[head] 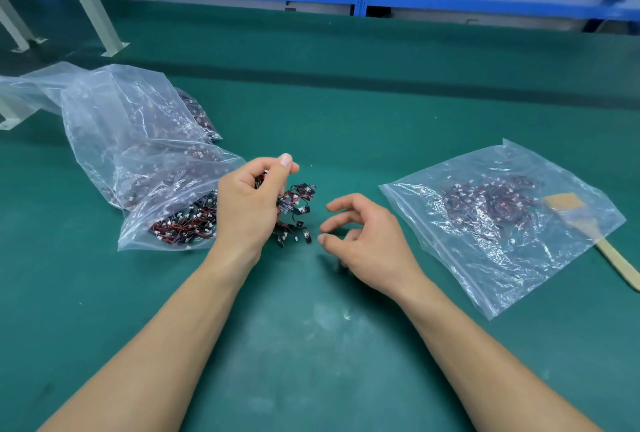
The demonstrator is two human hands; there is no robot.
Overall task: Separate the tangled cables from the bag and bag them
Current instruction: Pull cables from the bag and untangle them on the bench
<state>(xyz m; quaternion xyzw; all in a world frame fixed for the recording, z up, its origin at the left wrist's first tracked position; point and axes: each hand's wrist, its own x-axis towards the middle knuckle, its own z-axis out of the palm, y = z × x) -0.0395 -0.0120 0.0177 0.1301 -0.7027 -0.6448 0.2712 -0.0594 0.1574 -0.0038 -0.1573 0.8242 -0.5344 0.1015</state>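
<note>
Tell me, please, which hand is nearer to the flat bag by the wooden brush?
Right. The right hand hovers just beside the flat bag, holding nothing; the left hand is farther away, gripping a cable clump near the other bags.

Head-worn view, forward-down, close over table [346, 102]

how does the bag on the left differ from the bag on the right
The left bag is crumpled and heaped; the right bag lies flat. The left bag holds a thick pile of cables; the right bag holds a thin scatter. The right bag partly covers a wooden brush; the left bag covers none. Both are clear plastic on the green table.
</note>
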